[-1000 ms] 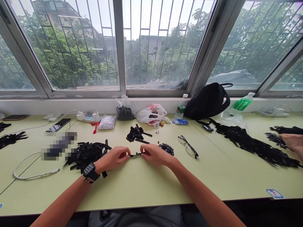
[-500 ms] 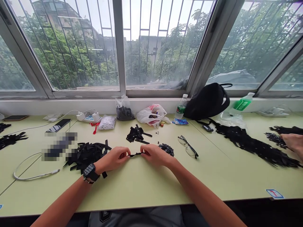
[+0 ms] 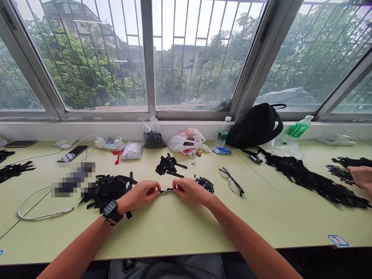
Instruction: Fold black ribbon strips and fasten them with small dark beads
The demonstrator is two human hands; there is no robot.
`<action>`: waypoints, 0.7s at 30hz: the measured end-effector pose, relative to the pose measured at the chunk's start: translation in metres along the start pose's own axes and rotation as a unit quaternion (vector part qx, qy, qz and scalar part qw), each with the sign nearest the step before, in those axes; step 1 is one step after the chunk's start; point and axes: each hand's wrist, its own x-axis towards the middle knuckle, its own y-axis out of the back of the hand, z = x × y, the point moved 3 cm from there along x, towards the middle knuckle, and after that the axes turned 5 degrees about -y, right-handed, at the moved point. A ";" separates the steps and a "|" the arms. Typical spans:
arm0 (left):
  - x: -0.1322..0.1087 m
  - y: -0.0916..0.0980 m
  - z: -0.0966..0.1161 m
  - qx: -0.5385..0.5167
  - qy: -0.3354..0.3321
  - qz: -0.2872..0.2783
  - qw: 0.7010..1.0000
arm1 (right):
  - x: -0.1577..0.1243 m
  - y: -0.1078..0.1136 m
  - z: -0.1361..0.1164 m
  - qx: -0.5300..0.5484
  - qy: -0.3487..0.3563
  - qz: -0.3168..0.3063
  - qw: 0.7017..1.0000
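Note:
A short black fabric strip (image 3: 166,190) is stretched between my two hands, just above the table. My left hand (image 3: 145,192), with a watch on its wrist, pinches one end between thumb and fingers. The other end is pinched by my right hand (image 3: 187,190). Left of my left hand lies a heap of black strips (image 3: 106,190). Close behind my right hand is a pile of small dark shiny rings or beads (image 3: 205,185). A smaller bunch of black strips (image 3: 167,165) lies beyond both hands.
Eyeglasses (image 3: 231,181) lie right of the bead pile. Along the window stand a plastic bag (image 3: 186,141), a water bottle (image 3: 223,133) and a black bag (image 3: 255,126). A white cable (image 3: 43,218) curls at the left. Another person's hand (image 3: 360,176) is at the far right.
The strip between my hands bends slightly differently, while both hands keep their hold and place. The view has shifted a little. The other person's hand has barely moved.

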 end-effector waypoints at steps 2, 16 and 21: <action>0.000 0.000 0.000 0.001 0.000 -0.001 1.000 | 0.000 0.000 -0.001 0.001 0.000 -0.001 1.000; 0.000 0.000 0.002 -0.002 0.002 -0.005 1.000 | 0.001 -0.001 0.001 -0.001 0.003 0.004 1.000; 0.000 0.001 0.002 0.011 -0.004 -0.001 1.000 | 0.000 0.000 0.000 -0.006 0.003 0.012 1.000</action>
